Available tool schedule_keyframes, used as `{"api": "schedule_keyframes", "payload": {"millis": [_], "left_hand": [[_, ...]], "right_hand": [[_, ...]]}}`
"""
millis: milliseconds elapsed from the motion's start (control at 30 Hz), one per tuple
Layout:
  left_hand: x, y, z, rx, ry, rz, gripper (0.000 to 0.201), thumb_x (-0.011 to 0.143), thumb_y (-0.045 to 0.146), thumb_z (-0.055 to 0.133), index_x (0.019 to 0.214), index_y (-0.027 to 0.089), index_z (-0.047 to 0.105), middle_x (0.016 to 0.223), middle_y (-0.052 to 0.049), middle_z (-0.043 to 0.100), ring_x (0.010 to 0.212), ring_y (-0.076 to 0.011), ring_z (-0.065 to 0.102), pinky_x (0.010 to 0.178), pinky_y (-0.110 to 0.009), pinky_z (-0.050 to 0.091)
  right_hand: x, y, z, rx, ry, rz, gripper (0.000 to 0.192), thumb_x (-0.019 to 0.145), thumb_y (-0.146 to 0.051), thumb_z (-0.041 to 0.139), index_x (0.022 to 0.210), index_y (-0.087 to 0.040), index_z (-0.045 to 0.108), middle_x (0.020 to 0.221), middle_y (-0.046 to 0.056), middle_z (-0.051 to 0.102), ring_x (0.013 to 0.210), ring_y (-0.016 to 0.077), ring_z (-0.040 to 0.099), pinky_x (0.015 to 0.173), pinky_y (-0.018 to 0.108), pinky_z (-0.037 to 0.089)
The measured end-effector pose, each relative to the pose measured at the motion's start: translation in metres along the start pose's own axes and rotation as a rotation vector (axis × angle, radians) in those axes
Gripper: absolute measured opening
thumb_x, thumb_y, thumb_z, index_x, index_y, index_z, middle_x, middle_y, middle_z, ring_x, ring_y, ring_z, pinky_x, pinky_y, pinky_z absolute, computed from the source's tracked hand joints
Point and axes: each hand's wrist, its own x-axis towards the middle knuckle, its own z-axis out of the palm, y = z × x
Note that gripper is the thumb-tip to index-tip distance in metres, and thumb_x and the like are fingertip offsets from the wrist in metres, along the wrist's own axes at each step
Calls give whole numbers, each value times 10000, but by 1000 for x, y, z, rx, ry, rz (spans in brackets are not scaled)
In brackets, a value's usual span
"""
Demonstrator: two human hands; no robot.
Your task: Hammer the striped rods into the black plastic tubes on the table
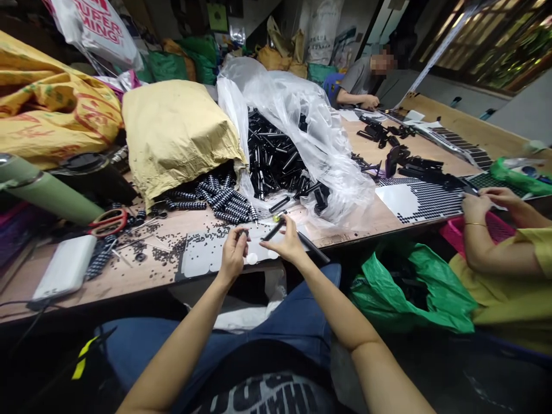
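Observation:
My right hand (pixel 288 244) grips a short black tube (pixel 273 229) between thumb and fingers, tilted over the table edge. Just left of it, my left hand (pixel 234 253) is closed in a pinch; a small dark bit shows at its fingertips, too small to name. Under both hands lies a pale sheet (pixel 198 259) scattered with small black dots. Beyond them are a pile of black-and-white ribbed rods (pixel 226 198) and a clear plastic bag (pixel 297 115) spilling many black tubes (pixel 276 152). A longer black tube (pixel 314 247) lies beside my right wrist.
On the left are red-handled scissors (pixel 110 223), a white box (pixel 65 267) and a green flask (pixel 52 190). A yellow sack (pixel 181 132) stands behind the rods. To the right, a green bag (pixel 414 287) sits below the table beside a co-worker's hands (pixel 487 201). Another person works farther back.

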Motion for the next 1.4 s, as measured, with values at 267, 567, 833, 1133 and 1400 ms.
{"api": "schedule_keyframes", "payload": {"millis": [267,567,833,1133,1400], "left_hand": [[6,19,6,-315,-9,-373,536,802,541,603,1163,145,603,539,68,470,311,-45,357,296,-166,231],[6,33,16,-394,83,-593,416,662,438,697,930,125,645,609,24,574,423,-129,566,403,-254,481],[13,42,25,-416,68,-781,279,764,360,634,920,132,593,556,25,557,391,-147,572,364,-248,481],[17,36,35,-352,-3,-884,236,831,364,621,863,134,574,503,28,542,365,-129,554,359,-219,473],[18,17,38,-310,-24,-890,276,809,395,632,788,122,597,535,-6,564,404,-133,558,406,-250,496]], "right_hand": [[-28,1,-14,-286,-284,-343,1215,530,-427,873,1486,-207,156,1485,185,268,1401,314,287,1107,504,367],[-24,-24,4,-330,-464,-716,1132,625,-310,809,1499,-174,102,1482,198,298,1424,311,248,1181,488,244],[-24,-15,1,-263,-422,-636,1188,587,-400,842,1496,-164,114,1498,205,273,1426,293,261,1182,459,259],[-25,-3,-3,-195,-446,-462,1204,538,-381,866,1492,-189,157,1516,180,246,1432,299,239,1163,468,288],[-25,12,5,-187,-354,-421,1178,503,-326,869,1460,-187,196,1466,186,314,1384,306,323,1143,463,305]]}}
